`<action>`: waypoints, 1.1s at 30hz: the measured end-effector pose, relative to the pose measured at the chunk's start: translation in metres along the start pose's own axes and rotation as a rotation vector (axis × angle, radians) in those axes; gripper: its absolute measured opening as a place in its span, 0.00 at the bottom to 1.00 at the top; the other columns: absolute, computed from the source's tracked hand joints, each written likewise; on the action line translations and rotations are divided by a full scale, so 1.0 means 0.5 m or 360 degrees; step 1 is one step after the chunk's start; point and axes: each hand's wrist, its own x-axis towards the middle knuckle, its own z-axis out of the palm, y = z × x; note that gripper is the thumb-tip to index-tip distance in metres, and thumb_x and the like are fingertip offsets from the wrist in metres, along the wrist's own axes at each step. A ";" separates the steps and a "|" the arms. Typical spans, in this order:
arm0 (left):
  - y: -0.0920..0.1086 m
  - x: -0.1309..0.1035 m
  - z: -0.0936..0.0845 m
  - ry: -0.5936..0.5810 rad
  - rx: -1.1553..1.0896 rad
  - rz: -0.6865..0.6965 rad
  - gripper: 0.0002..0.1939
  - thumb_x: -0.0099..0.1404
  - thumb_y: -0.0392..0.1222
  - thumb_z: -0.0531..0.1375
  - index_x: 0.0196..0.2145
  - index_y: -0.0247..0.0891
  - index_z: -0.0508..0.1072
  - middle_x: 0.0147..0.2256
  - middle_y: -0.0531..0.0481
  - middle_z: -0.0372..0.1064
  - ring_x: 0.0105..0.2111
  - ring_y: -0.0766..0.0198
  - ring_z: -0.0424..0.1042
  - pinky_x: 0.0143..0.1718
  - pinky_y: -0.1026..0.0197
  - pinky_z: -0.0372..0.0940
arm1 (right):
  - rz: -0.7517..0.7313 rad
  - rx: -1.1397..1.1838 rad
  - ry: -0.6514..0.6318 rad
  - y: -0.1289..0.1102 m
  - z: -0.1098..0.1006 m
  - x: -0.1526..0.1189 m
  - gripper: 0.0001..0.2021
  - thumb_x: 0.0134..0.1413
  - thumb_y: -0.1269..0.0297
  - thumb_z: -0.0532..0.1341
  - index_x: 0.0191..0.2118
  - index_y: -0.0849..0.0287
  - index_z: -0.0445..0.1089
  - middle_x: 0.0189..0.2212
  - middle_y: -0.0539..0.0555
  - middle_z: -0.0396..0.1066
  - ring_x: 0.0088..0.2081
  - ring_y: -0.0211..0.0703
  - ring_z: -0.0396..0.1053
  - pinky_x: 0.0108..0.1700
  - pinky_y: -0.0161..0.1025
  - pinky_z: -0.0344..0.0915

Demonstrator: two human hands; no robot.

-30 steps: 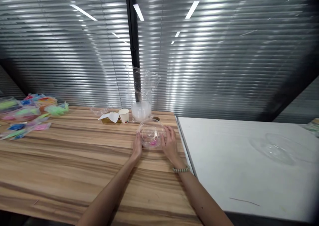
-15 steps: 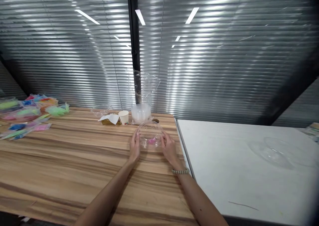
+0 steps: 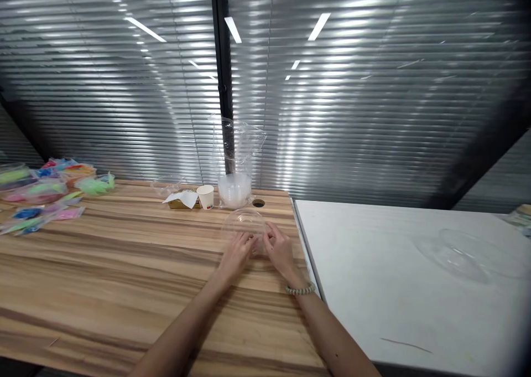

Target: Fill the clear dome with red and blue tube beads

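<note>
A clear, round plastic bowl (image 3: pixel 244 220) sits on the wooden table between my hands. My left hand (image 3: pixel 237 252) lies across its front left side, with bent fingers closed at the near rim. On the right, my right hand (image 3: pixel 279 251) grips the bowl's edge between thumb and fingers, and a beaded bracelet (image 3: pixel 300 289) circles that wrist. The fingers of the two hands nearly meet at the front of the bowl. What lies inside the bowl's front part is covered by my hands.
Behind the bowl stand a bag of stacked clear bowls (image 3: pixel 234 190), a paper cup (image 3: pixel 206 196) and a small box with white paper (image 3: pixel 182 201). Colourful bagged items (image 3: pixel 50 186) lie far left. A white table (image 3: pixel 373 266) adjoins on the right, bearing clear plastic lids (image 3: pixel 456 258).
My left hand has moved from the bowl's left side to its front, beside my right hand. The bowl has shifted slightly nearer and left. The pink piece in it is now hidden.
</note>
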 end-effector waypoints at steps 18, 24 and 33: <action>-0.026 -0.004 -0.005 -0.0029 -0.0218 -0.0334 0.14 0.61 0.31 0.52 0.42 0.37 0.73 0.37 0.43 0.69 0.39 0.58 0.67 0.41 0.57 0.62 | -0.0190 0.0155 -0.0134 -0.010 0.001 -0.005 0.17 0.57 0.65 0.52 0.51 0.61 0.65 0.28 0.53 0.73 0.27 0.39 0.69 0.33 0.36 0.66; -0.026 -0.005 -0.006 -0.0049 -0.0108 -0.0319 0.14 0.61 0.29 0.50 0.39 0.34 0.72 0.36 0.42 0.69 0.39 0.57 0.67 0.40 0.57 0.62 | -0.0175 0.0152 -0.0139 -0.008 0.001 -0.007 0.17 0.57 0.65 0.52 0.51 0.61 0.66 0.26 0.52 0.72 0.27 0.39 0.69 0.33 0.36 0.66; -0.025 -0.004 -0.007 -0.0071 0.0125 -0.0345 0.10 0.62 0.30 0.50 0.33 0.35 0.71 0.36 0.42 0.67 0.39 0.55 0.65 0.40 0.56 0.61 | -0.0147 0.0164 -0.0191 -0.011 0.000 -0.005 0.18 0.57 0.65 0.52 0.52 0.62 0.64 0.25 0.52 0.72 0.25 0.38 0.68 0.31 0.35 0.64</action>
